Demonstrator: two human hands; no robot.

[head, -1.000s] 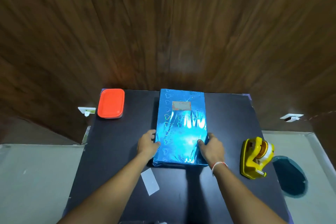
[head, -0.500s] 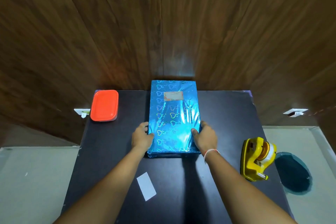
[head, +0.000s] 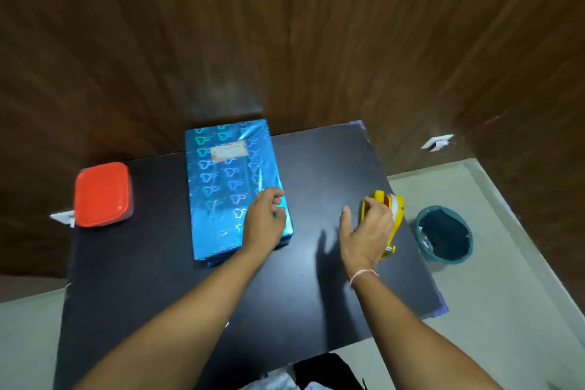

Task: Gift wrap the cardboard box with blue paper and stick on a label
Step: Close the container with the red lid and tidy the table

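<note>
Left hand (head: 264, 220) rests loosely curled on the wrapped box (head: 231, 187); at 3 o'clock, right hand (head: 368, 233) grips the tape dispenser (head: 394, 215).

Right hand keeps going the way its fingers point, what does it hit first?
The right hand points away from the person, toward the yellow tape dispenser; its fingers already lie on or just over it. So the dispenser comes first. Actual contact is unclear from this view.

Dark wood-panelled wall (head: 285, 25), black table (head: 177, 279), pale grey floor (head: 512, 310), teal waste bin (head: 444, 233) beside table
</note>
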